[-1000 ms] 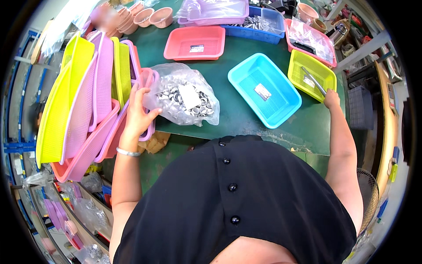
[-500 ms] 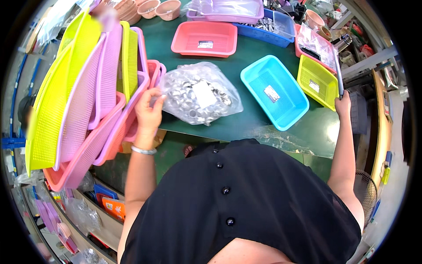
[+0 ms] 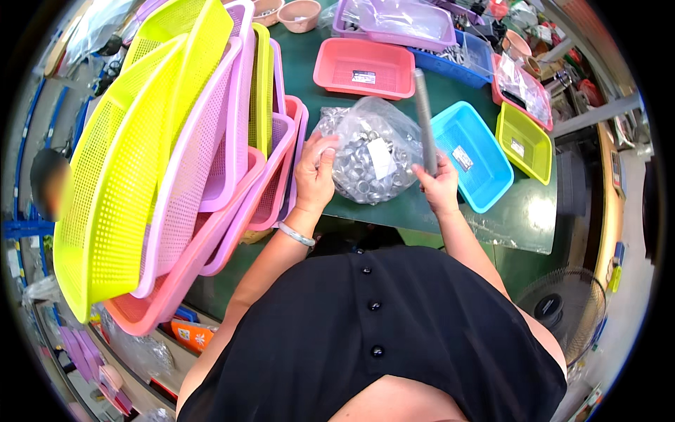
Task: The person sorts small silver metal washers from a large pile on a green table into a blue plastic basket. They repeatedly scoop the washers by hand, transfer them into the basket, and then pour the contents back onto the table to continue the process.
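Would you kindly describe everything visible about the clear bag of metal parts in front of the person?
The clear plastic bag is bulging and crinkled, packed with small shiny silver ring-shaped metal parts, with a white slip showing through its side. It rests on the green table, between the stacked baskets and the blue tray. The left hand touches its left edge.

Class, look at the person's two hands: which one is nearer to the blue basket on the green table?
The right hand: gripping a grey rod, it sits at the blue basket's left edge. The left hand is farther left, on the clear bag of metal rings.
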The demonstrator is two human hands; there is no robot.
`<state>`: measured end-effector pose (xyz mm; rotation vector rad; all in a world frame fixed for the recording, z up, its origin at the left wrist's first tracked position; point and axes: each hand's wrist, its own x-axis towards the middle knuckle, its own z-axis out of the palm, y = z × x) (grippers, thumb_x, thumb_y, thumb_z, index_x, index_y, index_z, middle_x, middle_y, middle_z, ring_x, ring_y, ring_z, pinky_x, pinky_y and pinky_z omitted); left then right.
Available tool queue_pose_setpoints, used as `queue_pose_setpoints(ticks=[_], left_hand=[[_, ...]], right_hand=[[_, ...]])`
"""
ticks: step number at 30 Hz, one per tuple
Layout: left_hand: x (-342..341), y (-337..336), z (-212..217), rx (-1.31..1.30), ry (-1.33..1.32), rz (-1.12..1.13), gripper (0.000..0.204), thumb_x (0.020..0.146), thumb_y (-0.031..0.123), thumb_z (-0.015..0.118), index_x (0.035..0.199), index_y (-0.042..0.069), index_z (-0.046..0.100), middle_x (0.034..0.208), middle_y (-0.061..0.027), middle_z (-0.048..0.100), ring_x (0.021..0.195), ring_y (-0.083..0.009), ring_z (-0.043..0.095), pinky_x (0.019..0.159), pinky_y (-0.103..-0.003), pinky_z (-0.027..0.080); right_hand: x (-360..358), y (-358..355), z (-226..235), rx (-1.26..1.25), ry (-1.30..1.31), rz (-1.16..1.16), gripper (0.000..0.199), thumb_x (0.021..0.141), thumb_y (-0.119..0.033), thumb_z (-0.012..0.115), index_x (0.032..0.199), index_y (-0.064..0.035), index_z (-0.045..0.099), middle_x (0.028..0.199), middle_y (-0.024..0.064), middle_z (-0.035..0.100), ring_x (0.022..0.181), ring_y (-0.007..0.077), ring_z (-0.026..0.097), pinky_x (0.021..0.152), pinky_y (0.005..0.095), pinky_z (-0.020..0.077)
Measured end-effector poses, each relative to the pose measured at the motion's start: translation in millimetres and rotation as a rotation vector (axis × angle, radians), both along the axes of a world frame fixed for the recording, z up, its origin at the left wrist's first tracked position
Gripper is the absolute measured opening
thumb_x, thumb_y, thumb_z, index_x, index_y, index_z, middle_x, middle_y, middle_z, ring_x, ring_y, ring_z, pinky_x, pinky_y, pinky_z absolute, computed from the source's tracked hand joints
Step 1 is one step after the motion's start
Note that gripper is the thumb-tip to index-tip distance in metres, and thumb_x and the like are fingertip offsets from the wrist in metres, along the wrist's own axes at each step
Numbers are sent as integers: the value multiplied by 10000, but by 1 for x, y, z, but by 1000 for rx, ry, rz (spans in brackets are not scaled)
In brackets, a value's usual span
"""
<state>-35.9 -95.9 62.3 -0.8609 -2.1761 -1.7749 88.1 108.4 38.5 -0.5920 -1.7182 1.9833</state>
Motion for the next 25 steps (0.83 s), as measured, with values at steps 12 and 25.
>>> queue_pose_setpoints(ticks=[12, 25], left_hand=[[31, 43, 70, 549, -661, 179, 122, 837, 70, 454, 719, 100, 464, 643, 38, 419, 564, -75, 383, 515, -209, 321], [155, -69, 82, 519, -856, -314, 267, 919, 242, 457, 705, 88, 495, 636, 63, 415, 601, -51, 352, 585, -208, 323]], right_hand=[[-50, 62, 35, -463, 148, 277, 133, 809, -66, 614, 860, -88, 493, 651, -24, 474, 467, 63, 393, 386, 201, 293], [41, -12, 97, 80, 483, 721, 166, 818, -142, 605, 792, -52, 469, 652, 57, 443, 463, 104, 394, 369, 200, 326]])
